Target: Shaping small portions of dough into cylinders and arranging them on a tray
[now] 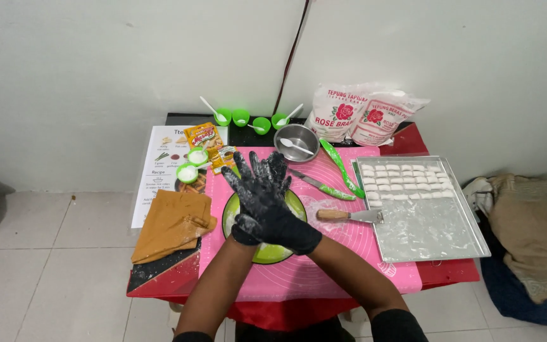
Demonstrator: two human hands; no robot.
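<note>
Both hands in black, flour-dusted gloves are crossed above the green bowl [272, 253], so most of the bowl and whatever lies in it is hidden. The left hand [254, 190] and right hand [280, 218] overlap at the palms, fingers spread and pointing away; each grip is wide and holds nothing, though I cannot tell quite where one glove ends and the other begins.

Counting around them: four small green cups [251, 118] stand in a row at the back, two with white spoons; two more small cups of white powder [191, 164] sit on the printed recipe sheet [159, 171]. One steel bowl [297, 142] holds a spoon. Two flour bags [362, 114] lean on the wall. One knife [321, 185] and one wooden-handled scraper [348, 215] lie just right of the hands. The metal tray [438, 234] carries rows of small white dough pieces, too small to count surely. One brown cloth [172, 225] lies at the left.

Everything rests on a pink mat [324, 266] over a low red desk [451, 272], its near edge cut off by the arms. The floor is pale tile, the wall white, with crumpled fabric [533, 228] heaped at the right.
</note>
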